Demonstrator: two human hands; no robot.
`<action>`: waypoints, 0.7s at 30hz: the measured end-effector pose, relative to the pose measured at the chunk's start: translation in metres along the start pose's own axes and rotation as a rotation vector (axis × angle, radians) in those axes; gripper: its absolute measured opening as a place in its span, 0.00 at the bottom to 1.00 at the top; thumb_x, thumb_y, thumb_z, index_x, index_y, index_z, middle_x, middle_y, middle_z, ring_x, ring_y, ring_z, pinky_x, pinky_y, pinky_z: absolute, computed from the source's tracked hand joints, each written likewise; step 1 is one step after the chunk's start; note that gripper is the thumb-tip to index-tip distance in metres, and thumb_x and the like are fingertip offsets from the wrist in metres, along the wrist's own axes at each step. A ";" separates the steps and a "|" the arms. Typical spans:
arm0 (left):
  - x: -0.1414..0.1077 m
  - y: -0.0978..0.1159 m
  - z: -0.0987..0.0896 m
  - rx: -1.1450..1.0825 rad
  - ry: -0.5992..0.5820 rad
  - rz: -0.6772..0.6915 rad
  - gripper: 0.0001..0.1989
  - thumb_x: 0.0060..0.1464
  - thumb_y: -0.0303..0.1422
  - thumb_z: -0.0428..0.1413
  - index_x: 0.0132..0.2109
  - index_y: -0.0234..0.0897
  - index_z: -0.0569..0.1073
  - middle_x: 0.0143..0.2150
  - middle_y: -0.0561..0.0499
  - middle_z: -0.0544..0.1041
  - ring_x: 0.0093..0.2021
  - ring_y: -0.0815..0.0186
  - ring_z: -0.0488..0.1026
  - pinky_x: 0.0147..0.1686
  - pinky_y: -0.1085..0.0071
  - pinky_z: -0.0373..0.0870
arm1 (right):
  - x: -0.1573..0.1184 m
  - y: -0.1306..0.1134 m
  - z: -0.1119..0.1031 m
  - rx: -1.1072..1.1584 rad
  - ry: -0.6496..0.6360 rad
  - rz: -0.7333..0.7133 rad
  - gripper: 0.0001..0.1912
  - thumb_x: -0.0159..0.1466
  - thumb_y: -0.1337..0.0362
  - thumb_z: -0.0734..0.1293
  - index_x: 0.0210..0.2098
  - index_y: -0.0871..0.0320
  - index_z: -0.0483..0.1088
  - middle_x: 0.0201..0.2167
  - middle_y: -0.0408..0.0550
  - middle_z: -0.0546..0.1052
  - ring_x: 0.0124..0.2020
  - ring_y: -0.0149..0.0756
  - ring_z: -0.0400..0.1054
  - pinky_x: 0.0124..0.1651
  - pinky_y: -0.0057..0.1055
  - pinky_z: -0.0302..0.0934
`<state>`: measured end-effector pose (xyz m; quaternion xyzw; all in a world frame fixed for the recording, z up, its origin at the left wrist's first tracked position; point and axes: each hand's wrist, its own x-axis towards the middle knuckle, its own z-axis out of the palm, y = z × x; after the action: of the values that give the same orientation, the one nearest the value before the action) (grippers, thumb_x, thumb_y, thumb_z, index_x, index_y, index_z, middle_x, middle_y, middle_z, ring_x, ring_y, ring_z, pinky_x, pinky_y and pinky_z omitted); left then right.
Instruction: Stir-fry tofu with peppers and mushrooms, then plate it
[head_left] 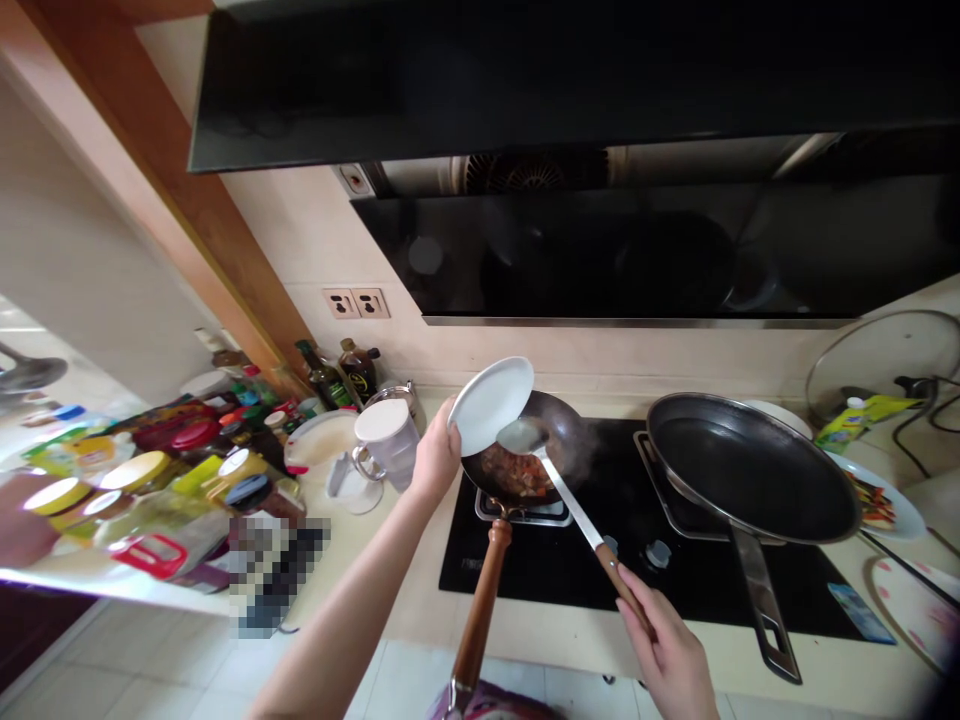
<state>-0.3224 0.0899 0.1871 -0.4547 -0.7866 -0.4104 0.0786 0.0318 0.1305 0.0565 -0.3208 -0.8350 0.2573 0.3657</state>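
Observation:
My left hand (pixel 437 452) grips a white plate (pixel 491 400) by its edge, tilted over the back left of a small wok (pixel 559 415). Wrapped round the wooden handle of a ladle (pixel 574 505), my right hand (pixel 664 635) keeps the metal head over the wok, close to the plate's lower edge. Browned, chopped food (pixel 517 472) steams in the wok, which sits on the left burner with its wooden handle toward me. The food's left part is partly covered by the plate and ladle.
A large frying pan (pixel 739 465) stands on the right burner, handle forward. Behind it are a glass lid (pixel 885 350) and a plate of food (pixel 889 500). Jars and bottles (pixel 142 475) crowd the left counter beside a white-lidded jug (pixel 388 440). A range hood (pixel 570 80) hangs above.

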 end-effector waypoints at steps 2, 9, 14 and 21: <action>-0.003 0.003 0.003 0.021 0.002 0.018 0.23 0.60 0.29 0.42 0.61 0.34 0.61 0.59 0.39 0.70 0.59 0.55 0.67 0.55 0.57 0.66 | 0.003 -0.004 0.003 -0.022 0.057 0.018 0.20 0.67 0.58 0.61 0.58 0.51 0.64 0.45 0.51 0.77 0.41 0.38 0.75 0.37 0.28 0.72; -0.008 0.010 0.009 0.057 0.025 0.062 0.24 0.58 0.26 0.43 0.62 0.33 0.61 0.59 0.39 0.69 0.59 0.56 0.67 0.56 0.60 0.67 | 0.001 -0.017 0.022 -0.012 0.056 0.027 0.20 0.67 0.60 0.61 0.58 0.52 0.63 0.47 0.50 0.77 0.42 0.37 0.75 0.39 0.26 0.71; -0.008 0.001 0.008 -0.030 0.114 0.062 0.23 0.59 0.27 0.42 0.61 0.33 0.61 0.59 0.39 0.70 0.60 0.57 0.65 0.58 0.60 0.64 | -0.018 -0.009 0.007 -0.005 0.033 0.169 0.19 0.66 0.56 0.61 0.55 0.50 0.67 0.50 0.48 0.76 0.47 0.40 0.74 0.40 0.26 0.72; -0.011 -0.020 0.022 -0.346 0.080 -0.287 0.22 0.54 0.27 0.47 0.57 0.36 0.65 0.56 0.41 0.71 0.58 0.56 0.66 0.58 0.55 0.64 | -0.032 0.012 -0.006 0.073 0.044 0.462 0.24 0.60 0.48 0.65 0.52 0.51 0.70 0.50 0.46 0.77 0.48 0.43 0.73 0.39 0.24 0.72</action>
<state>-0.3259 0.0938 0.1560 -0.3279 -0.7574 -0.5640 -0.0285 0.0573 0.1164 0.0375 -0.4953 -0.7213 0.3572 0.3268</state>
